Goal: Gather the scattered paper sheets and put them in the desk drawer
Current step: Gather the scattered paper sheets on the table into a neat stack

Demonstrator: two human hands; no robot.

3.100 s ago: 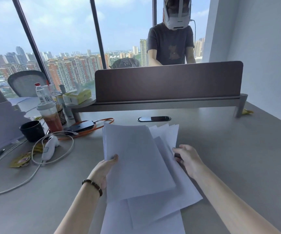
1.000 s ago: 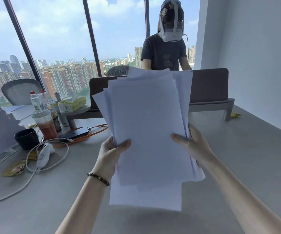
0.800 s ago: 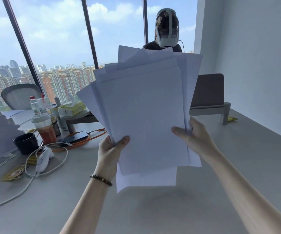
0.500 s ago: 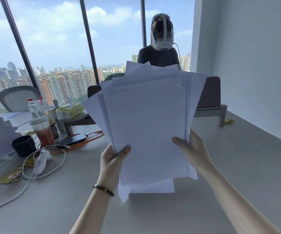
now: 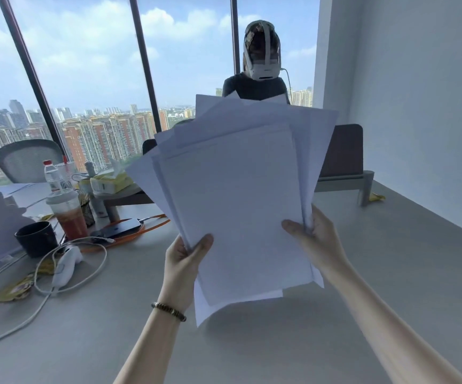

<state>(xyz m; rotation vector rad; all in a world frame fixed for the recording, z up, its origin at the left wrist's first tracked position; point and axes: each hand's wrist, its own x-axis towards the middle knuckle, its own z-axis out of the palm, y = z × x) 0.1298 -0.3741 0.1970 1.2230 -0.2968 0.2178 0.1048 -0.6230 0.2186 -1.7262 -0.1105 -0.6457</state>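
Now we hold the fanned stack of white paper sheets upright above the grey desk: left hand pinching its lower left edge, right hand gripping the right. Gathering looks done; next, square the edges and find the drawer, not in view.

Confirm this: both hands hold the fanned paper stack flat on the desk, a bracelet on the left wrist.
Not flat on the desk: the head view shows the paper stack raised upright above the desk. The left hand and right hand do hold it, and the bracelet is on the left wrist.
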